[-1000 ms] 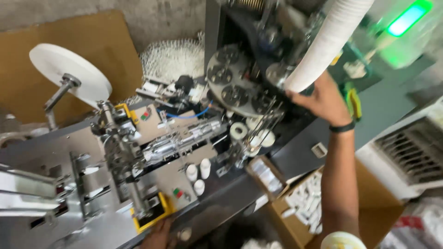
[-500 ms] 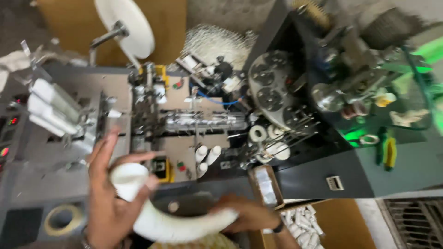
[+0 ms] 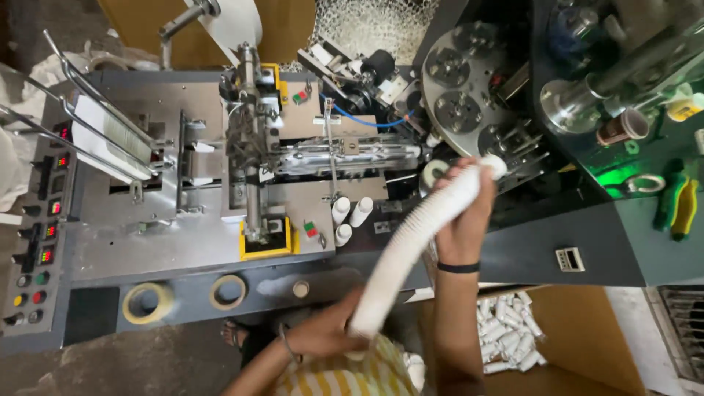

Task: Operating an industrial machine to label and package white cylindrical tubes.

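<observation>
A long white stack of nested paper cups [image 3: 418, 246] slants from lower middle up to the right. My left hand [image 3: 334, 330] grips its lower end near my yellow striped shirt. My right hand [image 3: 466, 220], with a dark band at the wrist, is wrapped around its upper end, just in front of the grey round turret plate [image 3: 458, 88] of the cup-making machine. Three small white cups [image 3: 350, 216] lie on the machine bed to the left of my right hand.
Two tape rolls [image 3: 147, 302] lie on the machine's front ledge. A control panel with coloured buttons [image 3: 33, 257] is at the left. A cardboard box with several white cup stacks [image 3: 506, 330] sits lower right. A white paper roll [image 3: 235, 22] stands at the top.
The cup stack has swung from low and level in front of me up to a slant toward the turret. My right hand rose to its upper end; my left hand dropped to the bottom end.
</observation>
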